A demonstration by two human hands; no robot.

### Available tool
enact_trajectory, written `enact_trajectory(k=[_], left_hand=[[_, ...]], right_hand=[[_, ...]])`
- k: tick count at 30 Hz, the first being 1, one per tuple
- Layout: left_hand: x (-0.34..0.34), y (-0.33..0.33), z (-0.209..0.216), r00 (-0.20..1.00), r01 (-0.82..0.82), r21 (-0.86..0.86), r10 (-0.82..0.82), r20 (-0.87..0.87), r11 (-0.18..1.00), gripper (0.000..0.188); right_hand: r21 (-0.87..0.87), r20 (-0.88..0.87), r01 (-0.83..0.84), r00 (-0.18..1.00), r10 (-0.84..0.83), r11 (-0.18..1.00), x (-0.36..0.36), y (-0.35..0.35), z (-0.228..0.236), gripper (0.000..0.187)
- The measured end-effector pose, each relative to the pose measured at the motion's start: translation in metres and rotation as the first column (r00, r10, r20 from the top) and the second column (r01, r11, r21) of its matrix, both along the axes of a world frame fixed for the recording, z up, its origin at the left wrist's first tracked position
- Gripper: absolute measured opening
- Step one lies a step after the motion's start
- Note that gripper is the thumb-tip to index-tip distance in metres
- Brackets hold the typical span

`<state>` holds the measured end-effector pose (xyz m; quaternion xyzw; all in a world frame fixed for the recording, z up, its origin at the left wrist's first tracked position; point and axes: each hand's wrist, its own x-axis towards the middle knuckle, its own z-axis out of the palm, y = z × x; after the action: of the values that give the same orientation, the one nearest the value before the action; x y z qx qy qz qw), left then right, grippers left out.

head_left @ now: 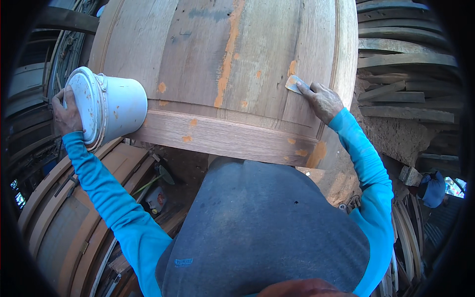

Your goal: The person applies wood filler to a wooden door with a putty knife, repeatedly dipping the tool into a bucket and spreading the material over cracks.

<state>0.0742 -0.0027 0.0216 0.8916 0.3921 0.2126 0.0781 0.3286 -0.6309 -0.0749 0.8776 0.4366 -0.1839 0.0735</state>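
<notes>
Filler is apparently being smoothed: right hand grips scraper on wooden panel, left hand holds white bucket by panel's left edge; next stroke likely needs flat pressure

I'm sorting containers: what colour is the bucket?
The bucket is white with orange smears, in the head view.
</notes>
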Motion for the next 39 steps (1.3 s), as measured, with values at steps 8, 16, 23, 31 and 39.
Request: enact_trajectory(k=[8,16,23,31,39], left_hand=[[-0.001,-0.007,0.005,0.999,-0.008,-0.015,0.009,0.051,1.000,0.057],[0.005,-0.022,0.007,0.995,0.028,-0.034,-0.025,0.097,0.999,0.051],[0.003,-0.022,0.005,0.994,0.018,-0.046,-0.013,0.108,0.999,0.050],[0.003,-0.017,0.001,0.990,0.041,-0.021,-0.038,0.133,0.999,0.051],[0.006,-0.017,-0.001,0.987,0.030,-0.026,-0.025,0.159,0.999,0.055]], right_hand=[[0.073,0.023,0.111,0.993,-0.113,0.991,0.027,0.030,0.017,0.053],[-0.042,0.016,0.169,0.986,-0.169,0.985,0.026,0.054,-0.001,0.044],[-0.111,-0.044,0.124,0.991,-0.130,0.986,-0.008,0.048,0.008,0.038],[-0.169,-0.119,0.123,0.982,-0.144,0.978,-0.055,0.026,0.022,0.042],[0.213,-0.340,0.374,0.895,-0.290,0.903,-0.029,-0.017,0.056,0.058]])
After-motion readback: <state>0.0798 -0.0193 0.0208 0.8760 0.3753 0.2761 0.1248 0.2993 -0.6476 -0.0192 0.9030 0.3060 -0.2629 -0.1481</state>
